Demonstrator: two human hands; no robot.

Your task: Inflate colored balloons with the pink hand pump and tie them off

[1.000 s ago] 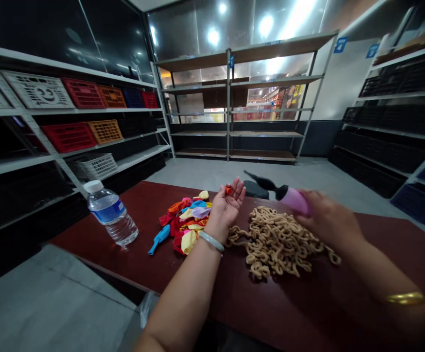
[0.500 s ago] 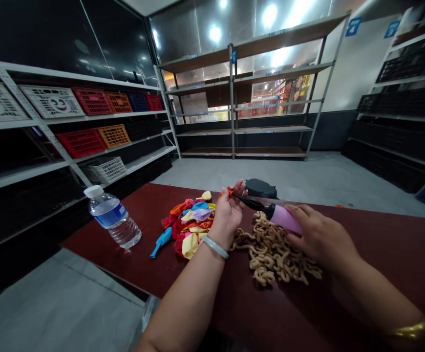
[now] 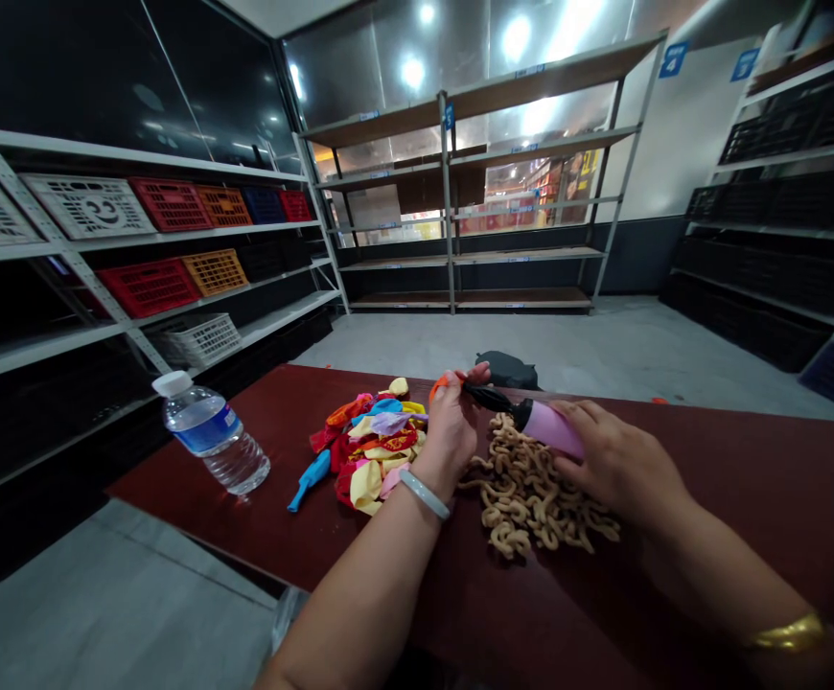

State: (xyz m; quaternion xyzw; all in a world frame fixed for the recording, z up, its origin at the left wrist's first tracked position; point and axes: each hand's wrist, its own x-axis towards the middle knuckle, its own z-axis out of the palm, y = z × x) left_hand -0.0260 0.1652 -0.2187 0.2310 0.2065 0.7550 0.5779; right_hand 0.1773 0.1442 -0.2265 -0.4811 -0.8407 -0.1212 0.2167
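My right hand (image 3: 622, 460) is wrapped round the pink body of what looks like a balloon pump (image 3: 550, 426), its black tapering front pointing left. Pinched in my left hand (image 3: 452, 422) is an orange balloon (image 3: 440, 386), held at the tip of the black part; my fingers partly hide where the two meet. Left of this hand lies a pile of limp balloons (image 3: 366, 446) in red, yellow, blue and lilac. Beneath the pump rests a heap of tan, curled, rope-like pieces (image 3: 539, 498), several of them tangled together.
A water bottle (image 3: 216, 431) with a white cap stands at the left of the dark red table (image 3: 503, 613). Beyond the far table edge is a black object (image 3: 507, 370). Shelves with coloured crates (image 3: 173, 204) line the left wall; a rack (image 3: 452, 259) stands at the back.
My left fingers have closed further round the orange balloon, and more of its orange shows. The pump stays in my right hand. The whole view has shifted slightly.
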